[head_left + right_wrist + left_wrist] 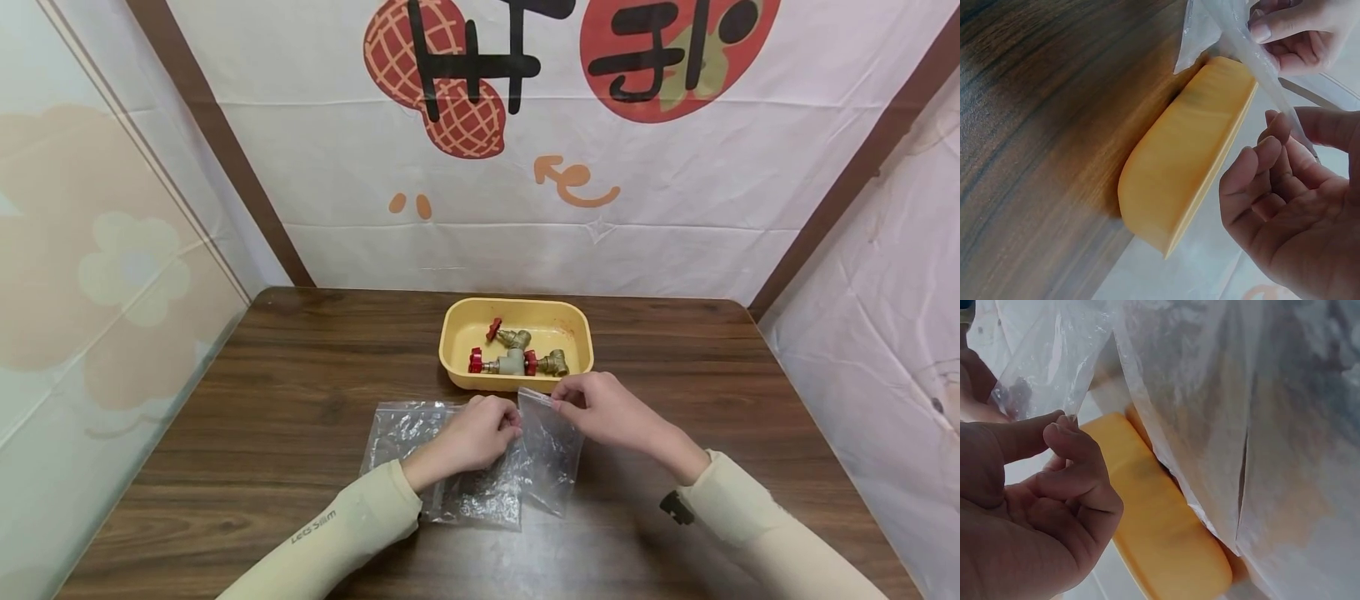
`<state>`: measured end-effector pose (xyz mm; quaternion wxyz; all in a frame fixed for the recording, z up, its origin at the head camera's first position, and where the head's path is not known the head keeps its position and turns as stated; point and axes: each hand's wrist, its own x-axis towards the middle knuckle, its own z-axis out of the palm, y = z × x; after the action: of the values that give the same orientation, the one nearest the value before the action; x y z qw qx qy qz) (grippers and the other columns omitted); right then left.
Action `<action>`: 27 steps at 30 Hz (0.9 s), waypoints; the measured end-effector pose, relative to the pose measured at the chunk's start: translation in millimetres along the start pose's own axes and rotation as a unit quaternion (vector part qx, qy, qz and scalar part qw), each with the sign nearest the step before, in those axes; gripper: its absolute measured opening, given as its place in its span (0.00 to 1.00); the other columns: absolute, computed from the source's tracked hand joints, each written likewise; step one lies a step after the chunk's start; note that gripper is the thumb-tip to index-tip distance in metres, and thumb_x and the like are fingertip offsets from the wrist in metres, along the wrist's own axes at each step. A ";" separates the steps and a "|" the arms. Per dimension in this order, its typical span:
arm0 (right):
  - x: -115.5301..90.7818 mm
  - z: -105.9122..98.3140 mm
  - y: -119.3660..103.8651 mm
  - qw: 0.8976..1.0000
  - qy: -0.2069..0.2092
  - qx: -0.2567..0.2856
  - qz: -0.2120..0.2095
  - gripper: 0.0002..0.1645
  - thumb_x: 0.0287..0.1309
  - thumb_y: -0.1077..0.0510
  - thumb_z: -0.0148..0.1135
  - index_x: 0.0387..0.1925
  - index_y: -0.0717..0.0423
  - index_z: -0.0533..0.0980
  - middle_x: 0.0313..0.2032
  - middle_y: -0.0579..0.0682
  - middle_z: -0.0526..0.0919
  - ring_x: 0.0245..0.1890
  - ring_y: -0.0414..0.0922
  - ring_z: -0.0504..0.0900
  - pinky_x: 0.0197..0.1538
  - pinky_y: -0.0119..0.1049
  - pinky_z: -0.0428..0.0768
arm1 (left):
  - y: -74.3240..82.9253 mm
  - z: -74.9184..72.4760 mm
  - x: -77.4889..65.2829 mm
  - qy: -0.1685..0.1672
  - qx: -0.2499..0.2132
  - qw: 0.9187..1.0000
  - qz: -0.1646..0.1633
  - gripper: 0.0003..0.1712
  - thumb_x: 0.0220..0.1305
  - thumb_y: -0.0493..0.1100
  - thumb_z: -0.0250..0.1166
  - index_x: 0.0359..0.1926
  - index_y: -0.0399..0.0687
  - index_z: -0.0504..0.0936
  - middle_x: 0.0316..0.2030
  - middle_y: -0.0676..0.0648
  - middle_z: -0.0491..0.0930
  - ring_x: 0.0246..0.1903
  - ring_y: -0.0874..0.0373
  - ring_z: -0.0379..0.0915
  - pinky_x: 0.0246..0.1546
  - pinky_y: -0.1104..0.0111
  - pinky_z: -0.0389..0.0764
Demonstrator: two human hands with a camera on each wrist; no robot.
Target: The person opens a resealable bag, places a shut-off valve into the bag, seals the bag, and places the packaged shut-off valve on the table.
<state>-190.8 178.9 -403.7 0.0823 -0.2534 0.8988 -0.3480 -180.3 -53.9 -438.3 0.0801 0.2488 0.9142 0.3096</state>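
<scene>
A clear zip-lock bag (551,458) is held up off the table between both hands, just in front of the yellow basin. My right hand (607,408) pinches its upper right part between thumb and fingers. On the other side, my left hand (476,435) pinches the bag's edge between thumb and forefinger, as the left wrist view shows of that hand (1054,500). Under and beside the left hand, more clear bags (480,500) lie flat and overlapping on the table. No contents are visible in the raised bag (1260,69).
Behind the hands stands the yellow basin (495,382). It contains a brass valve (516,338) with a red handle, a grey fitting (512,362) and another brass valve (557,363). The brown wooden table (300,400) meets a printed cloth wall (525,250) at its back.
</scene>
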 end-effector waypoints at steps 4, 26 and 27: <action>-2.0 -2.5 -2.7 1.000 0.001 0.002 0.000 0.04 0.68 0.63 0.65 0.39 0.57 0.86 0.27 0.41 0.83 0.26 0.38 0.78 0.29 0.34 0.79 | 0.8 -2.2 0.9 0.008 -0.001 1.000 0.005 0.02 0.66 0.35 0.73 0.35 0.44 0.87 0.24 0.56 0.78 0.23 0.63 0.72 0.29 0.66 0.78; -9.2 -12.6 -20.0 1.000 0.006 0.011 -0.005 0.09 0.71 0.57 0.67 0.32 0.52 0.85 0.24 0.39 0.80 0.23 0.37 0.74 0.27 0.33 0.73 | 10.0 -8.9 5.2 0.036 0.003 0.999 0.025 0.05 0.68 0.33 0.67 0.34 0.45 0.85 0.24 0.54 0.78 0.23 0.62 0.71 0.28 0.65 0.76; -9.9 -13.2 -20.3 1.000 0.005 0.011 -0.007 0.09 0.71 0.57 0.67 0.32 0.52 0.85 0.24 0.39 0.80 0.23 0.37 0.73 0.27 0.33 0.73 | 10.5 -9.1 5.4 0.036 0.001 0.999 0.026 0.05 0.68 0.33 0.67 0.34 0.45 0.85 0.25 0.54 0.78 0.24 0.62 0.72 0.29 0.65 0.76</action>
<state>-178.5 178.9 -380.6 0.0781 -0.2574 0.8936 -0.3593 -183.4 -48.8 -424.7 0.0387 0.2618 0.9100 0.3191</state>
